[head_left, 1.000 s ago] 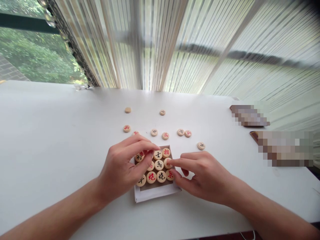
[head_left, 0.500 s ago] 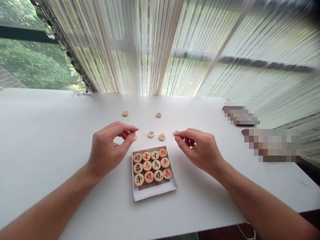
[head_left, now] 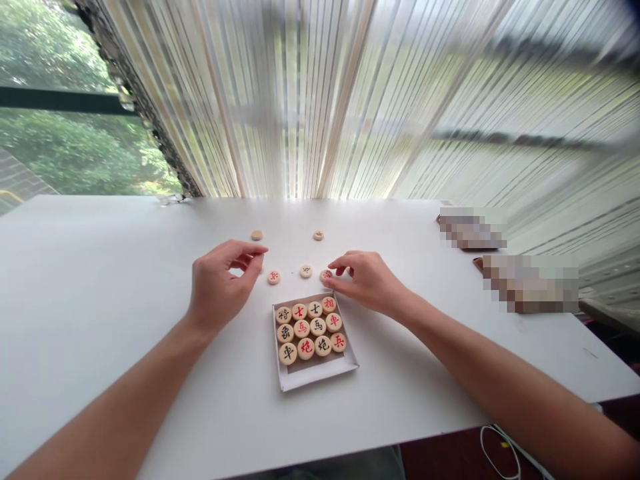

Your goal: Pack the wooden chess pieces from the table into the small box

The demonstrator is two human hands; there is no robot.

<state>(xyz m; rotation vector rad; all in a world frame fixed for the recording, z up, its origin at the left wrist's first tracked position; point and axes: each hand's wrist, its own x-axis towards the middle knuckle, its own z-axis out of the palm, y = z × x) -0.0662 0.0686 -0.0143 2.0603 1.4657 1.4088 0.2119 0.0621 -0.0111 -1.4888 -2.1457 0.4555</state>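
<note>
Red-marked disc [head_left: 326,275] lies at the parted thumb and forefinger of the right hand [head_left: 370,280], whether gripped I cannot tell; left hand [head_left: 215,287], fingertips nearly pinched, hold unclear, is farther off; box [head_left: 320,378] of discs [head_left: 306,348] sits just nearer the person

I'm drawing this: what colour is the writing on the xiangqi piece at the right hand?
Red; the xiangqi piece shows best in the head view.
</note>
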